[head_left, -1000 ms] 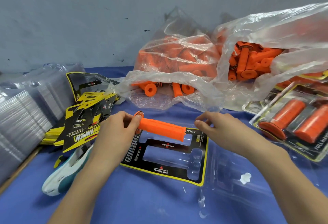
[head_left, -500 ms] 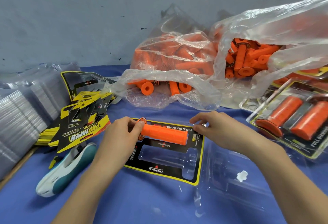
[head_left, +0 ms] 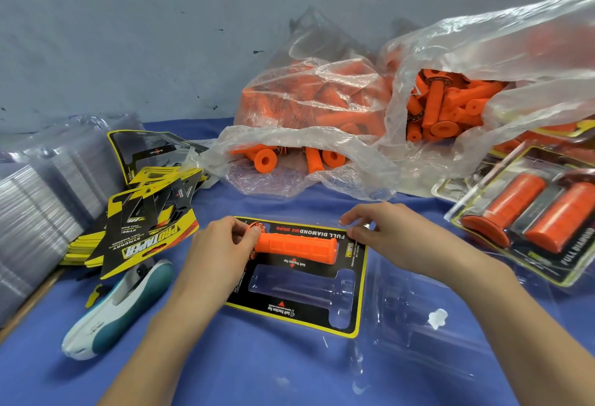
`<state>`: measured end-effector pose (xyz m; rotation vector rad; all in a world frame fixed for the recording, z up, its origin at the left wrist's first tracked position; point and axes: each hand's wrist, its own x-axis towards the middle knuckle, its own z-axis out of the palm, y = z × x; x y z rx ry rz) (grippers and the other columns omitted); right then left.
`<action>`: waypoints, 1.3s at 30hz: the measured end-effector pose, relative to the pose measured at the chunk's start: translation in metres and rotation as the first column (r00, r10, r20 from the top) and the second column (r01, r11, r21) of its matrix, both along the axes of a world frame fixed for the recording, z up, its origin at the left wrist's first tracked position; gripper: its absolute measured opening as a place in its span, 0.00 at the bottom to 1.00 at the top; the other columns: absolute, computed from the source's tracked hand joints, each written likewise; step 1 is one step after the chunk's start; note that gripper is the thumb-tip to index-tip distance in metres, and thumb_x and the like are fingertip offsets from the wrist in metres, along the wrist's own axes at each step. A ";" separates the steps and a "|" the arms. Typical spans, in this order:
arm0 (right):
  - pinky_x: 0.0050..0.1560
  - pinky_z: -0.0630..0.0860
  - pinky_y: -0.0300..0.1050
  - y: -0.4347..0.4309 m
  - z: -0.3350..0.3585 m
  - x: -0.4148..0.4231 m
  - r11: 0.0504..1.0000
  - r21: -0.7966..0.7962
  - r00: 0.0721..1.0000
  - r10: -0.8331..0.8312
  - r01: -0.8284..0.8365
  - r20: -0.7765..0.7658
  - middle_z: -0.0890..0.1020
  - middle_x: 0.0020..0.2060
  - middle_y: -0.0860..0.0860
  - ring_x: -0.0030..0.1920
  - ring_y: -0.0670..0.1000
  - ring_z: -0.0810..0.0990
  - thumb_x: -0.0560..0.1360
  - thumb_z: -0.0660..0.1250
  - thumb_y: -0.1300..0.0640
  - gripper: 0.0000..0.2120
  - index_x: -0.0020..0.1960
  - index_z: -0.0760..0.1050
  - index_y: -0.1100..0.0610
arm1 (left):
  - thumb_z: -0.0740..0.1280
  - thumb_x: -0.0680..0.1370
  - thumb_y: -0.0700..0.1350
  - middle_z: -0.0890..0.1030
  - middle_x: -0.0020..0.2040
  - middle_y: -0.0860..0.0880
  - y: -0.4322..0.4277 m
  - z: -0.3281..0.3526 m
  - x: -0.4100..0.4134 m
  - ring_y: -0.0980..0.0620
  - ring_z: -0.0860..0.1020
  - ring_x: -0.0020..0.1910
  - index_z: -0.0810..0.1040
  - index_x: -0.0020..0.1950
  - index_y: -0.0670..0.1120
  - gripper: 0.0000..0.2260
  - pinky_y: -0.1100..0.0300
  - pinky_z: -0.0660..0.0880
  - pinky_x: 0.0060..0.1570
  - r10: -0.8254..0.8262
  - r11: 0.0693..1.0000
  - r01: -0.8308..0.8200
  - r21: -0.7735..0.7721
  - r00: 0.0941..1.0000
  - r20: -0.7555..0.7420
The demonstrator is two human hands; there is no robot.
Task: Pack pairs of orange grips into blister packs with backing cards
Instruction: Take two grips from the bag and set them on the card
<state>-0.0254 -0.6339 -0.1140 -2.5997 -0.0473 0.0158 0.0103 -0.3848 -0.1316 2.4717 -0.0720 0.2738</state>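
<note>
An open clear blister pack with a black and yellow backing card [head_left: 297, 309] lies on the blue table in front of me. One orange grip [head_left: 296, 247] lies in the far cavity; the near cavity holds nothing. My left hand [head_left: 222, 244] grips the flanged left end of that grip. My right hand [head_left: 386, 231] pinches the far right edge of the pack beside the grip's other end. The pack's clear lid half [head_left: 418, 318] lies open to the right.
Two clear bags of loose orange grips [head_left: 322, 109] sit behind the pack. Finished packs [head_left: 528, 222] lie at the right. Spare backing cards [head_left: 145, 222] and stacked empty blisters [head_left: 38, 193] are at the left, with a white and teal stapler [head_left: 119, 305] near them.
The left hand has lowered the orange grip from above the card into the far cavity. The right hand has come down onto the pack's far right edge.
</note>
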 end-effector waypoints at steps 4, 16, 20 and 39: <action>0.46 0.71 0.40 -0.001 0.000 0.001 1.000 0.006 1.000 0.014 -0.014 0.004 0.79 0.52 0.41 0.48 0.44 0.76 0.81 0.62 0.48 0.10 0.60 0.76 0.42 | 0.63 0.80 0.53 0.77 0.29 0.56 -0.001 0.003 0.000 0.56 0.77 0.36 0.79 0.43 0.51 0.11 0.58 0.66 0.34 0.012 1.000 -0.012 0.007 0.999 0.032; 0.55 0.77 0.50 0.013 0.026 0.008 0.961 -0.270 0.994 0.088 -0.068 0.066 0.82 0.58 0.50 0.55 0.55 0.80 0.81 0.61 0.54 0.14 0.64 0.78 0.46 | 0.61 0.81 0.53 0.81 0.44 0.53 0.007 0.018 -0.008 0.50 0.76 0.43 0.76 0.47 0.52 0.08 0.57 0.66 0.43 0.013 0.999 -0.006 -0.037 0.985 0.173; 0.50 0.73 0.46 0.010 0.025 0.020 0.921 -0.378 0.977 0.155 -0.091 0.143 0.82 0.55 0.51 0.57 0.55 0.78 0.82 0.60 0.54 0.14 0.64 0.78 0.46 | 0.61 0.81 0.53 0.80 0.42 0.56 0.006 0.019 -0.010 0.60 0.75 0.39 0.76 0.47 0.54 0.07 0.59 0.66 0.37 -0.010 0.999 0.016 -0.036 0.988 0.155; 0.49 0.71 0.42 -0.029 0.041 0.027 0.981 0.143 0.934 0.075 -0.132 0.349 0.80 0.47 0.44 0.46 0.48 0.76 0.82 0.61 0.53 0.13 0.63 0.78 0.52 | 0.61 0.81 0.54 0.81 0.39 0.56 -0.089 0.069 -0.032 0.55 0.79 0.37 0.79 0.48 0.59 0.08 0.58 0.75 0.38 -0.330 0.909 0.385 -0.160 0.899 0.289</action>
